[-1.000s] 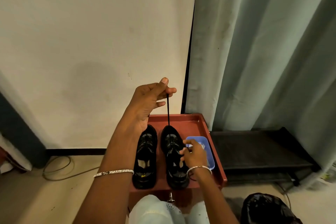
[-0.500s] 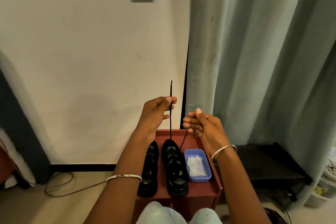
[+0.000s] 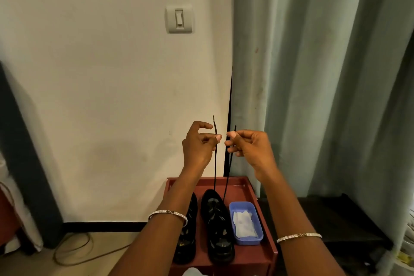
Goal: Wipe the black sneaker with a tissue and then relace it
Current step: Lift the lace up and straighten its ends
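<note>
Two black sneakers stand side by side on a red tray-topped stand (image 3: 266,242). The right sneaker (image 3: 217,228) has a black lace (image 3: 215,170) rising from its toe end in two taut strands. My left hand (image 3: 198,143) pinches the left strand near its tip, high above the shoe. My right hand (image 3: 248,143) pinches the right strand at the same height, a short gap from the left hand. The left sneaker (image 3: 188,244) is partly hidden behind my left forearm. A white tissue (image 3: 243,223) lies in a blue plastic tub (image 3: 257,238) right of the shoes.
A cream wall with a light switch (image 3: 179,18) rises behind the stand. Pale green curtains (image 3: 324,74) hang on the right above a low black shelf (image 3: 340,219). A cable (image 3: 74,251) loops on the floor at left.
My right hand left the sneaker, rose and took hold of the second lace end. Both hands now hold the strands up side by side. The camera tilted upward.
</note>
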A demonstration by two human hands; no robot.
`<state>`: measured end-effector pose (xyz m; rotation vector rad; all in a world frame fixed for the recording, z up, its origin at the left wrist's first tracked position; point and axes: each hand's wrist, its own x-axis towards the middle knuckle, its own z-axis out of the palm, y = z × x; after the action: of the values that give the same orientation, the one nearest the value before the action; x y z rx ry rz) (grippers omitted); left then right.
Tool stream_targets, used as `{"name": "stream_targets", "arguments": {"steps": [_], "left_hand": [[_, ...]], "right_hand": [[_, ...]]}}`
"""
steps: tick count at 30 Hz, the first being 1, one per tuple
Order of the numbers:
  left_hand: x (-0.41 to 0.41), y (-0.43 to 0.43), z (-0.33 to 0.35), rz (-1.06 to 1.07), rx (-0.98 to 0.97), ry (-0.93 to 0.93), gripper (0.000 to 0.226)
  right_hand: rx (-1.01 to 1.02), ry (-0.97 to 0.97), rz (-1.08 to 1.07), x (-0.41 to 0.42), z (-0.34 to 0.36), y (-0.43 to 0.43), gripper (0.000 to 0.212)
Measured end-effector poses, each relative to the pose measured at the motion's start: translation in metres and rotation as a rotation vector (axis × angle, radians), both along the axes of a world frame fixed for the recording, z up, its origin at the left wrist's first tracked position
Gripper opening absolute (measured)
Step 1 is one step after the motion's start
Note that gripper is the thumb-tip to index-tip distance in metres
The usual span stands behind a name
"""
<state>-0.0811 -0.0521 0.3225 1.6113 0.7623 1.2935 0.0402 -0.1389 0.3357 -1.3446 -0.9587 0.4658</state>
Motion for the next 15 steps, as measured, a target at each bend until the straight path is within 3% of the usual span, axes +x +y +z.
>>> {"name": "stream_targets", "arguments": {"steps": [4,8,15], "left_hand": [[0.008,0.004,0.004,-0.018,-0.012,0.017,0.034],[0.013,0.007,0.010,-0.051,-0.037,-0.019,0.014],[0.022,0.012,0.019,-0.089,-0.115,-0.072,0.010]], "right_hand": [[0.015,-0.134,-0.135,0.003,0.003,0.012,0.015],[0.036,-0.154,-0.183,0.008,0.010,0.021,0.016],[0.060,-0.175,-0.174,0.016,0.021,0.036,0.014]]}}
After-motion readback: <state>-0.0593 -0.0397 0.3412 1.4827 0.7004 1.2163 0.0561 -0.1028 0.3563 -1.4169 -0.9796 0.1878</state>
